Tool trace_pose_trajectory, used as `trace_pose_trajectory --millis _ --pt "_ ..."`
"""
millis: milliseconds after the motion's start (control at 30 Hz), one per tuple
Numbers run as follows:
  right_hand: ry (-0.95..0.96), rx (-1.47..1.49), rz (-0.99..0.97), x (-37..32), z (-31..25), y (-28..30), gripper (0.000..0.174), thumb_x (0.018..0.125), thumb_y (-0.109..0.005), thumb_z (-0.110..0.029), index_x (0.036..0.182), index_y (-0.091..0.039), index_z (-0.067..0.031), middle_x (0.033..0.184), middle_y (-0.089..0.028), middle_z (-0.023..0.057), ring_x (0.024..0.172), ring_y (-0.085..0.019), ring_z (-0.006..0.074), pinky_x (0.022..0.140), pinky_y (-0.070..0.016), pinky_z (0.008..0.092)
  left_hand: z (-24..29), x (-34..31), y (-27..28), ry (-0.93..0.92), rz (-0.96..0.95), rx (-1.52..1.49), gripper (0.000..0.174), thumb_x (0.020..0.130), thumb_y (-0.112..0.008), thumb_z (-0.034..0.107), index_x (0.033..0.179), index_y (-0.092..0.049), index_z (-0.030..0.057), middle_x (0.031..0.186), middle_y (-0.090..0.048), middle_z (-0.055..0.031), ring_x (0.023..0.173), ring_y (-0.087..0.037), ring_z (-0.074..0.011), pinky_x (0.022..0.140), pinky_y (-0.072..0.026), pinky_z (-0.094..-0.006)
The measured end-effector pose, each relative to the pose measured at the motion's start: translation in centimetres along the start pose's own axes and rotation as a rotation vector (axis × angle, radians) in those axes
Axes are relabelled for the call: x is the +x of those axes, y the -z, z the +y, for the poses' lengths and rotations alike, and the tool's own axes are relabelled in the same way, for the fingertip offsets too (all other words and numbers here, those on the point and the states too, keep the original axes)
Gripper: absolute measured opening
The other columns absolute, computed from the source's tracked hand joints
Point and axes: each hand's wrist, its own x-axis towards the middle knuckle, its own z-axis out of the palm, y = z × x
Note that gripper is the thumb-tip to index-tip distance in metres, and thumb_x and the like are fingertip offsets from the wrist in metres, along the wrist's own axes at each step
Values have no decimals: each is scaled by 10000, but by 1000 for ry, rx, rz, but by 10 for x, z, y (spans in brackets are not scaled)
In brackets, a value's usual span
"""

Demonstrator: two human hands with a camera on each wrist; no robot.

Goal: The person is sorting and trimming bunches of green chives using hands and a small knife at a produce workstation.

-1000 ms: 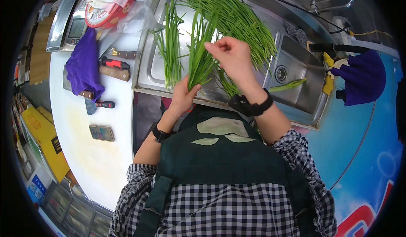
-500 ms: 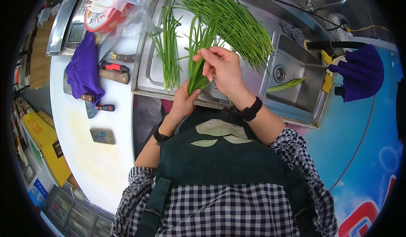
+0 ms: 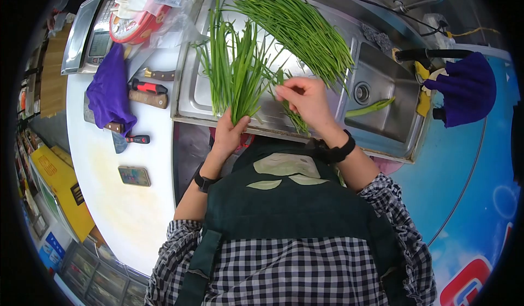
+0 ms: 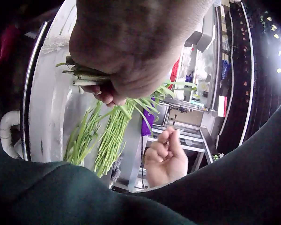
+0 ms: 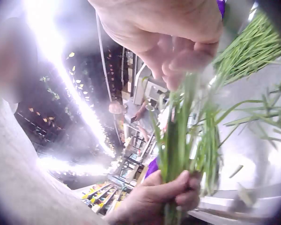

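Observation:
My left hand (image 3: 226, 134) grips a bunch of long green garlic chives (image 3: 244, 76) near the cut stem ends, above the front rim of the metal sink. In the left wrist view the pale stem ends (image 4: 86, 77) stick out of the fist. To the right of the bunch is my right hand (image 3: 308, 101), fingers curled, thumb and forefinger close together; nothing shows between them in the left wrist view. Close by its fingertips lie loose chive leaves (image 3: 295, 117). Another row of chives (image 3: 217, 60) lies left of the held bunch, partly behind it.
A large pile of chives (image 3: 305, 27) covers the back of the metal drainboard (image 3: 188, 96). At right, a green piece (image 3: 371, 108) lies in the sink basin (image 3: 382, 126). Knives (image 3: 158, 75), a purple cloth (image 3: 109, 90) and a phone (image 3: 134, 176) are on the white counter (image 3: 125, 218).
The right hand moved in over the held chives, then back out to the right and lower, beside the loose leaves. The bunch in the left hand shifted slightly left and fanned out.

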Motion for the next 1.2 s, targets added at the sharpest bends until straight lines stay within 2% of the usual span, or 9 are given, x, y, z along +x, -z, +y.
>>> trace_pose_trajectory --millis 100,167,300,367,467,667,933,1133,1200 --pt "-138 -440 -114 -4 27 21 177 814 -706 -164 798 -671 9 648 -633 24 454 -489 55 422 -385 221 4 -1 9 -30 30 -38 177 897 -573 75 1053 -524 7 769 -560 -7 638 -496 -76 581 -427 -230" --pt "-147 -785 -201 -7 43 27 242 785 -702 -213 867 -665 11 635 -642 87 475 -560 117 504 -463 282 15 0 17 -56 54 -34 167 899 -574 76 1043 -524 7 771 -557 -5 635 -495 -74 579 -427 -229" --pt "141 -729 -128 -11 61 27 244 792 -680 -192 930 -662 8 702 -663 107 507 -586 137 529 -474 288 49 7 27 -98 98 -37 122 908 -556 52 1022 -525 20 784 -542 5 637 -464 -70 584 -387 -210" --pt "-176 -393 -73 -4 36 15 255 828 -656 -191 982 -658 12 790 -680 104 553 -589 124 526 -474 289 54 12 32 -135 79 -34 112 911 -539 36 1021 -526 19 785 -529 5 633 -450 -70 585 -375 -211" --pt "-116 131 -30 22 8 9 297 881 -619 -212 1061 -626 24 944 -676 107 556 -560 116 509 -463 285 55 12 33 -130 42 -68 113 913 -543 47 1022 -525 19 782 -527 5 640 -453 -68 586 -376 -212" --pt "-8 684 84 62 -22 5 386 922 -579 -267 1169 -552 29 1069 -632 134 581 -508 97 533 -432 242 43 -5 23 -73 -32 -5 117 914 -555 71 1015 -524 21 788 -530 6 654 -462 -65 590 -380 -212" --pt "-74 932 -118 51 16 24 277 949 -523 -208 1100 -563 21 1031 -640 129 635 -522 92 581 -443 245 13 -32 21 -23 -23 179 193 896 -595 118 1042 -533 10 738 -559 0 625 -491 -75 572 -427 -237" --pt "-172 865 40 33 12 5 213 948 -504 -141 1052 -582 28 999 -636 130 712 -558 120 671 -475 253 1 -40 26 -59 -45 208 258 892 -589 107 1126 -533 14 756 -557 -3 643 -479 -79 597 -421 -241" --pt "-160 868 81 33 19 3 204 931 -540 -141 1025 -595 31 867 -623 75 653 -520 107 624 -443 243 2 -41 27 -42 -60 189 270 892 -587 103 1141 -531 15 764 -557 -2 649 -479 -80 607 -421 -241"
